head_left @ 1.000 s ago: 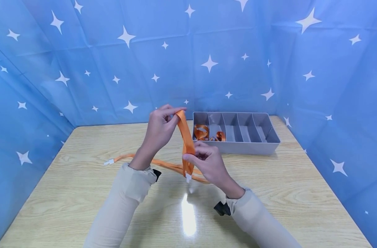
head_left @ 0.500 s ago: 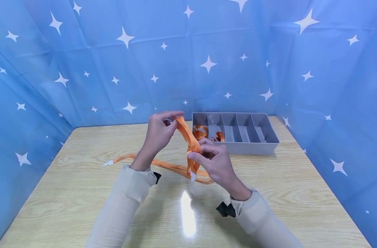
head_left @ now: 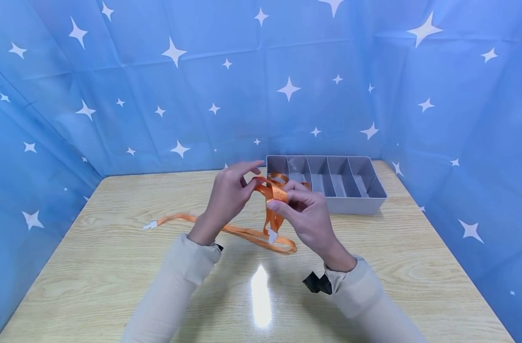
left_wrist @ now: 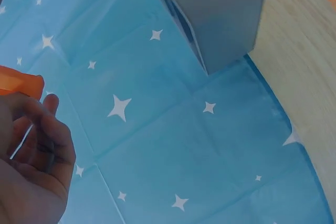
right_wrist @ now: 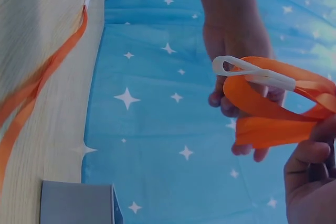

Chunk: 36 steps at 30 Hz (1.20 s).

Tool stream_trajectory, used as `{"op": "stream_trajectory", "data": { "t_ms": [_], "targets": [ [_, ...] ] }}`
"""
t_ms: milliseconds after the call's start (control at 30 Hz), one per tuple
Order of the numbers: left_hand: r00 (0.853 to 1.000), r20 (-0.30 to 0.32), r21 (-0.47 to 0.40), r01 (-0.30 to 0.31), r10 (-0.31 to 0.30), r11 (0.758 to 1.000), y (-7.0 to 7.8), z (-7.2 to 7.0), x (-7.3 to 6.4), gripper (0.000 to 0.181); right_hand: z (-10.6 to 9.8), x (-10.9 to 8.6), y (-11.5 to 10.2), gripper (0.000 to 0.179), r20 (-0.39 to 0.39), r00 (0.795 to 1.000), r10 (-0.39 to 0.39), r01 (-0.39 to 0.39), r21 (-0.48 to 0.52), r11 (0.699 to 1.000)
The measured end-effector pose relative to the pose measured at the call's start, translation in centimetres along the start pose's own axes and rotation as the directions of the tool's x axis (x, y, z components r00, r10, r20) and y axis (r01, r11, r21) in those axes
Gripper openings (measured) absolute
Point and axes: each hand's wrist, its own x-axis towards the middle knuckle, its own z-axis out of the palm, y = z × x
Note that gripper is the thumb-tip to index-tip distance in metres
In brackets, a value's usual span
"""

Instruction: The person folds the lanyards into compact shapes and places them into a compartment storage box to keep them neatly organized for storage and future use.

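1. Held strap: orange cloth, smooth w/ satin sheen; its clip: white plastic, smooth.
2. Loose strap, 7 o'clock from head-view ctr: same-looking cloth.
3. Bin, 3 o'clock: grey plastic, smooth, approx. matt.
4. Table: wood-grain top, smooth, glossy glare at 6 o'clock.
5. Curtain, 12 o'clock: creased cloth, slt. sheen.
6. Sleeves, 5 & 7 o'clock: matt cloth.

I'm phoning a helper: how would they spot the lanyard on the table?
On the wood-grain table, look in front of the gray divided tray. An orange lanyard stretches there, white clip at its left end. Unlike the bundled lanyard in the right hand and the orange straps inside the tray, it lies on the tabletop.
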Motion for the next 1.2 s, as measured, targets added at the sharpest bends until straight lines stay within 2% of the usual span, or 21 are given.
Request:
{"op": "stream_trajectory", "data": {
  "t_ms": [100,267,633,867,967,1033,1100,1200],
  "targets": [
    [0.999,0.026,0.024,-0.039,0.038,0.999,0.1,0.3,-0.2,0.036,-0.2,0.2,0.0,0.013,-0.018,1.000,-0.003,0.002,-0.027,1.000],
    [0.998,0.049,0.003,-0.051,0.051,0.999,0.3,0.7,-0.5,0.040,-0.5,0.4,-0.1,0.015,-0.047,0.999,-0.008,0.006,-0.054,0.999],
    [0.998,0.058,-0.173,-0.029,0.040,0.984,0.1,1.9,-1.6,0.044,-1.3,1.0,-0.3,0.019,-0.093,0.995,0.030,-0.036,-0.060,0.998],
    [0.997,0.053,-0.305,-0.035,0.053,0.952,0.4,2.6,-2.3,0.040,-1.6,1.2,-0.2,0.014,-0.151,0.985,0.079,-0.077,0.023,0.997],
    [0.998,0.060,-0.387,-0.001,0.026,0.922,0.6,3.0,-2.6,0.037,-1.7,1.2,-0.1,0.016,-0.163,0.983,0.088,-0.082,0.046,0.996],
    [0.998,0.069,-0.454,0.039,-0.008,0.890,0.6,3.3,-2.9,0.035,-1.8,1.2,0.1,0.019,-0.164,0.983,0.086,-0.079,0.046,0.996],
    [0.995,0.083,-0.532,0.093,-0.058,0.842,0.6,3.5,-3.2,0.034,-2.0,1.2,0.3,0.022,-0.171,0.982,0.082,-0.076,0.040,0.996],
    [0.987,0.099,-0.637,0.160,-0.126,0.754,0.7,3.8,-3.5,0.035,-2.5,1.3,0.6,0.020,-0.201,0.977,0.074,-0.071,0.024,0.997]
  ]
}}
